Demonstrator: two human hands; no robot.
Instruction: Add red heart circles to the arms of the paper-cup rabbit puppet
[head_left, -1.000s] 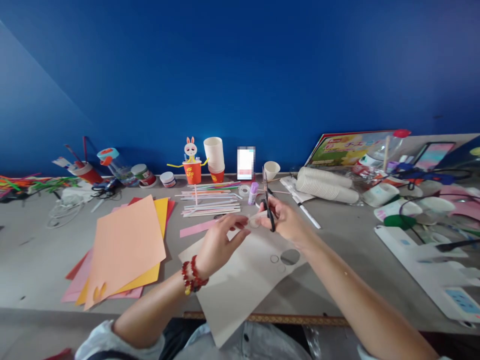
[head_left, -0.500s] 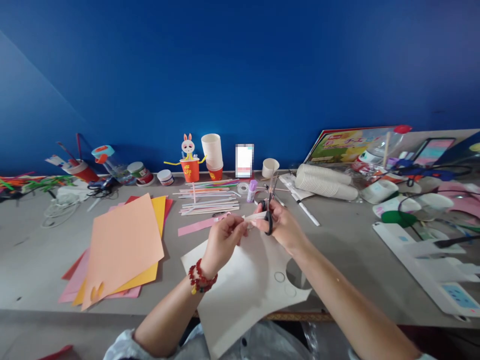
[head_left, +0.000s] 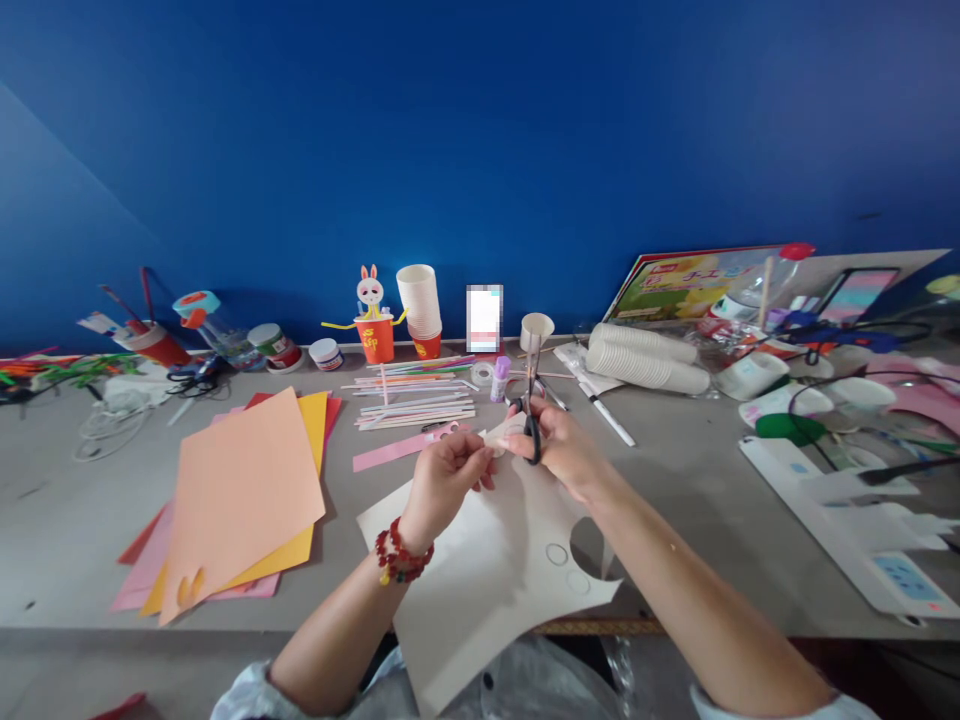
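Note:
My left hand [head_left: 448, 470] is closed, pinching the edge of a small white paper piece [head_left: 496, 434]. My right hand [head_left: 561, 448] is closed round black-handled scissors [head_left: 533, 436], whose blades point up and away from me. Its fingertips also touch the small paper piece. Below both hands lies a large white paper sheet [head_left: 480, 570] with drawn circles and a rounded cut-out on its right side. Just beyond my left hand is a pink paper strip [head_left: 390, 448]. Whether the small piece is joined to the sheet I cannot tell.
Coloured paper sheets [head_left: 247, 480] are stacked at left. Straws [head_left: 416, 400], a glue stick [head_left: 500, 380] and a rabbit-topped red cup [head_left: 376, 338] stand or lie behind. Stacked paper cups [head_left: 649, 365], a white marker [head_left: 613, 420] and a power strip [head_left: 832, 530] are on the right.
The scissors have turned slightly, and the small paper piece between my hands has shifted its angle. My left hand keeps its pinch. The whole view has moved a little.

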